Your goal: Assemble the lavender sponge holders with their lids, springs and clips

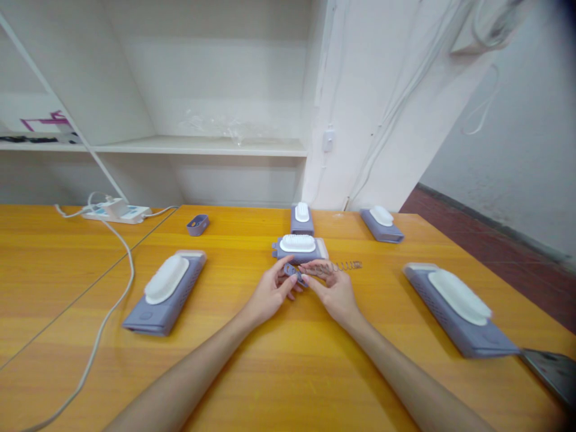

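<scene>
Over the middle of the table, my left hand [269,292] is closed on a small purple-grey plastic piece [294,273]. My right hand [333,294] pinches the same piece from the other side, thumb tip close to the left thumb. A metal coil spring [346,266] sticks out to the right past my right fingers; its near end is hidden behind them. Just beyond both hands lies a purple-grey device with a white bristled pad [297,243], its lower edge partly covered by my fingers.
Similar purple devices with white pads lie at the left [165,294], right [461,309], back [302,219] and back right [381,224]. A small purple open cap [198,225] stands at back left, near a white power strip [117,211]. Its cable [130,270] crosses the left side. A dark flat object [551,372] lies right.
</scene>
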`<state>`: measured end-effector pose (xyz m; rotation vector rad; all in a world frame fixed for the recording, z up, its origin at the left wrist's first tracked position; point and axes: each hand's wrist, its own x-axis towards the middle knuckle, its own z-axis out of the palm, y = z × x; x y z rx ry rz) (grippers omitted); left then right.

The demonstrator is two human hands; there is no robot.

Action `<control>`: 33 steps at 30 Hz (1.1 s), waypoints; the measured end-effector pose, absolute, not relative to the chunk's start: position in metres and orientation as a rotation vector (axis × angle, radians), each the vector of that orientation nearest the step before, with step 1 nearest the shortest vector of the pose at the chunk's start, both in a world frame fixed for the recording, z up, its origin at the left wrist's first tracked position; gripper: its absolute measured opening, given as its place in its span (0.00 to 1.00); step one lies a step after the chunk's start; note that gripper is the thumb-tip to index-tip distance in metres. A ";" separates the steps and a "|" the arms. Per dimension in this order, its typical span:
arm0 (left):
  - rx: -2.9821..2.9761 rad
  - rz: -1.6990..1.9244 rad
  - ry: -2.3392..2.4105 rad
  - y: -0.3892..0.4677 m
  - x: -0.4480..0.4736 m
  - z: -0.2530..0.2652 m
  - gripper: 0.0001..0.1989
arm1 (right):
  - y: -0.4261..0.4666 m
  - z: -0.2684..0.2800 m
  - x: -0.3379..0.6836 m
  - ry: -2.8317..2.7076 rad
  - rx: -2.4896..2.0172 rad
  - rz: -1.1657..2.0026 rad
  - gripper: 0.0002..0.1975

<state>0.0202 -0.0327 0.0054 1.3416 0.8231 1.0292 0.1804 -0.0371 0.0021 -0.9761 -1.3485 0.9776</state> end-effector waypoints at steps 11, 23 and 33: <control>1.350 1.015 0.840 -0.033 0.020 0.006 0.31 | -0.040 0.003 0.181 -1.412 -0.961 0.936 0.12; 1.356 1.066 0.870 -0.034 0.021 0.007 0.23 | -0.046 0.007 0.179 -1.758 -1.004 0.513 0.14; 1.359 0.991 0.784 -0.036 0.018 0.013 0.25 | -0.049 0.008 0.179 -1.748 -1.042 0.481 0.13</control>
